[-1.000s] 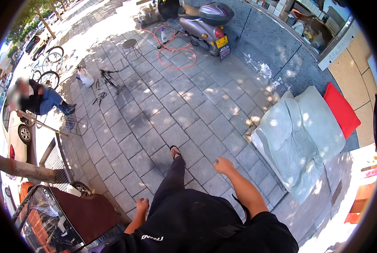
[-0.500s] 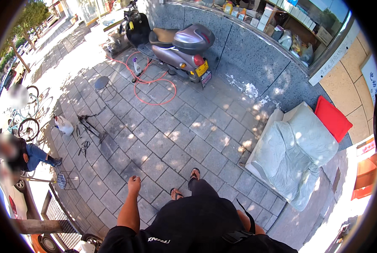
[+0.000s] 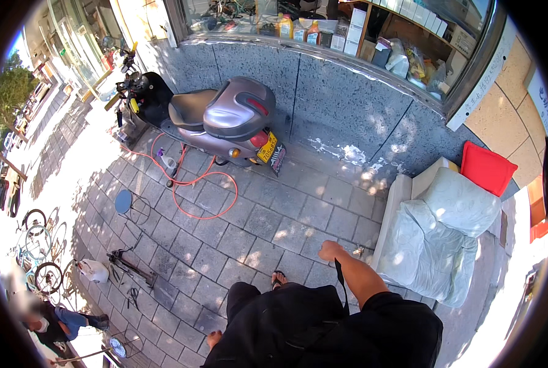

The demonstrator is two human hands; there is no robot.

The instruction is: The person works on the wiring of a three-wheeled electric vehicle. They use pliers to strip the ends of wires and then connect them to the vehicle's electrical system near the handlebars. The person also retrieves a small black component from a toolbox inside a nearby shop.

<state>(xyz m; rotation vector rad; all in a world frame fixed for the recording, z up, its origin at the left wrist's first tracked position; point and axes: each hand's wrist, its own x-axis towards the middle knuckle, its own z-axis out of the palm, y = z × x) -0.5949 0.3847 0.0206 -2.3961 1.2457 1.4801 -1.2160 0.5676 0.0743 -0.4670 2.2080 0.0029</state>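
Note:
In the head view my right hand (image 3: 330, 250) is raised over the paving, left of the pale padded armchair (image 3: 427, 251), with curled fingers; a dark strap runs beside it and its contents are unclear. My left hand (image 3: 214, 338) shows low beside my dark trousers, mostly hidden by my body, fingers partly curled. Ahead stands a purple-grey scooter (image 3: 237, 107) with a rear box, beside a looped orange hose (image 3: 203, 216) and a spray bottle (image 3: 168, 161). A black metal stand (image 3: 130, 267), loose tools (image 3: 133, 297) and a white bag (image 3: 93, 270) lie to the left.
A round stool (image 3: 124, 201) is near the hose. At lower left a seated person (image 3: 68, 322) sits near bicycles (image 3: 44, 251). A red cushion (image 3: 487, 165) tops the armchair. A grey wall (image 3: 341, 98) with a shop window runs behind the scooter.
My view has swung toward the wall and scooter, which now appear larger. My right arm has come back into sight, raised; my left hand has dropped mostly behind my body.

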